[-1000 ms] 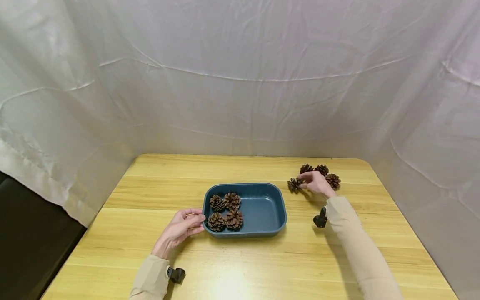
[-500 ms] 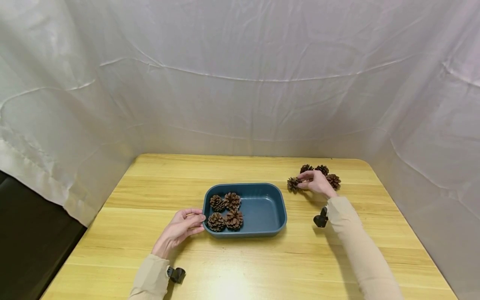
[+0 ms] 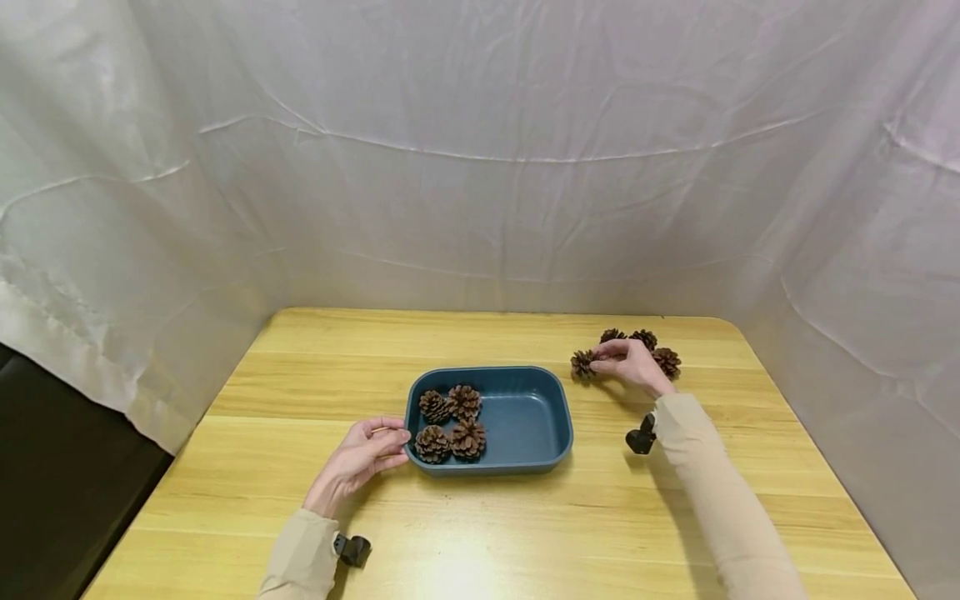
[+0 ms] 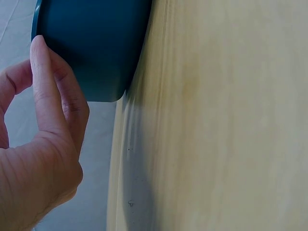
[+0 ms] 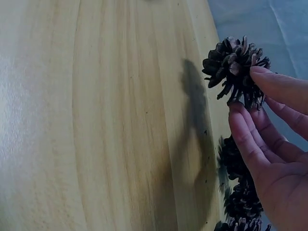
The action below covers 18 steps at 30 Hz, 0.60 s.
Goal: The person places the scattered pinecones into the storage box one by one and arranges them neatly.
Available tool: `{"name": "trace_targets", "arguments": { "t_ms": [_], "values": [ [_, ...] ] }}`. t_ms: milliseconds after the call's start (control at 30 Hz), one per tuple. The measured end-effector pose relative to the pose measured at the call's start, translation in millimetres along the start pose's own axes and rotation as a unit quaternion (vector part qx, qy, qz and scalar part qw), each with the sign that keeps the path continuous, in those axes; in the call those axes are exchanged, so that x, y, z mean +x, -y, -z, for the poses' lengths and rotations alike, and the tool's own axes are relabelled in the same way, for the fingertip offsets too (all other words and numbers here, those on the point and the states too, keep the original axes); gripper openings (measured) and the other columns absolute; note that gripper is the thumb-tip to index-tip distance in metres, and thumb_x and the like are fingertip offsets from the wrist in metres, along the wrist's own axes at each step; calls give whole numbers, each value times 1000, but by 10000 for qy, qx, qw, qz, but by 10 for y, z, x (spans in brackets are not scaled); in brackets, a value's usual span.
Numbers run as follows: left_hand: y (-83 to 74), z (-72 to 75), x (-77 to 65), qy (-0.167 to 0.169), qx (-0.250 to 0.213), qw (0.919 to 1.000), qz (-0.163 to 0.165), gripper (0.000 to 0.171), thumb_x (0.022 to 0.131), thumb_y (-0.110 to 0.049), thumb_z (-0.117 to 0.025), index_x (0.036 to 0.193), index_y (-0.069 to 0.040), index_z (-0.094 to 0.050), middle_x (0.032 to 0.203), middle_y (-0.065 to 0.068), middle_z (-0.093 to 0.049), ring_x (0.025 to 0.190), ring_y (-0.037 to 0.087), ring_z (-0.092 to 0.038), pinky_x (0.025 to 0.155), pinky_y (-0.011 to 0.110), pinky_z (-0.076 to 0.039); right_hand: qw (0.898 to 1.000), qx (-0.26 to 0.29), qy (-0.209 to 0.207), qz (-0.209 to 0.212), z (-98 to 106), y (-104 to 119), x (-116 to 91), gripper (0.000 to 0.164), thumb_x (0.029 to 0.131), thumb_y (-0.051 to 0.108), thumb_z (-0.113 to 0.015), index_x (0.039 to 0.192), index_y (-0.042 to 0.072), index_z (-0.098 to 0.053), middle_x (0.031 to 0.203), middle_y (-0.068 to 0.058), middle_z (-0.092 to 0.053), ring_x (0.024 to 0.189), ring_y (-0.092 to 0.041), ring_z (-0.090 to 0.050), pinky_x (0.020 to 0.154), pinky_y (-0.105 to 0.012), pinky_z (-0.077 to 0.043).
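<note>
A brown pine cone (image 5: 236, 67) is pinched between the thumb and fingers of my right hand (image 3: 633, 366). It is raised off the table in the right wrist view, its shadow falling apart from it. My left hand (image 3: 363, 460) holds the left end of a dark blue rectangular tray (image 3: 525, 468), fingertips right at the rim. Several pine cones (image 3: 468, 439) sit grouped in the tray's left half; its right half shows bare bottom. In the left wrist view the tray's outer wall (image 4: 96, 53) hides what lies inside.
More loose pine cones (image 3: 666, 362) lie behind and beside my right hand, near the far right of the wooden table (image 3: 300, 375). Pale cloth (image 3: 480, 208) hangs close along the table's back and sides. A dark surface (image 3: 60, 475) shows at the left.
My right hand's pine cone has shifted slightly left and up, and has turned a little between the fingers. The left hand and the tray stay in place.
</note>
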<state>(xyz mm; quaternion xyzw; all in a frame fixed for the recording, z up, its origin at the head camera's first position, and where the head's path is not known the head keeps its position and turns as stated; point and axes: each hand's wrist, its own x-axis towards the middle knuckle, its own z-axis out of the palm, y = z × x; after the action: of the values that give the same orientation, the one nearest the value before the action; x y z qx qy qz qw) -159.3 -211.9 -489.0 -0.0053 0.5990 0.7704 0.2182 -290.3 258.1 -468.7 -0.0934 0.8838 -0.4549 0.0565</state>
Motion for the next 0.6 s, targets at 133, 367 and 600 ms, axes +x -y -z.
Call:
{"name": "trace_targets", "arguments": {
  "t_ms": [133,367,600],
  "values": [
    [-4,-3,-5,-6,5,10000,2,17,98,2,-57,114,0,-52,90,-3,-67,76,7,-67,75,20,-63,9997,164,-112,114,0,31,0,37,91,13,-75,120,-7,-65,113,-27,-69,84,-7,-65,75,-18,-58],
    [-1,-4,-2,-8,-6,10000,-12,17,98,2,-56,114,1,-51,90,-3,-67,75,7,-67,74,20,-63,9992,316,-221,67,-5,116,6,40,90,18,-76,122,-3,-66,117,-26,-70,89,-7,-68,88,-35,-62],
    [3,-5,0,-7,-19,10000,-8,17,98,3,-56,115,1,-51,90,-4,-67,75,7,-67,74,20,-63,9984,479,-286,134,-2,203,-38,43,90,20,-77,124,-4,-65,120,-28,-68,88,-3,-65,87,-27,-61]
  ]
}}
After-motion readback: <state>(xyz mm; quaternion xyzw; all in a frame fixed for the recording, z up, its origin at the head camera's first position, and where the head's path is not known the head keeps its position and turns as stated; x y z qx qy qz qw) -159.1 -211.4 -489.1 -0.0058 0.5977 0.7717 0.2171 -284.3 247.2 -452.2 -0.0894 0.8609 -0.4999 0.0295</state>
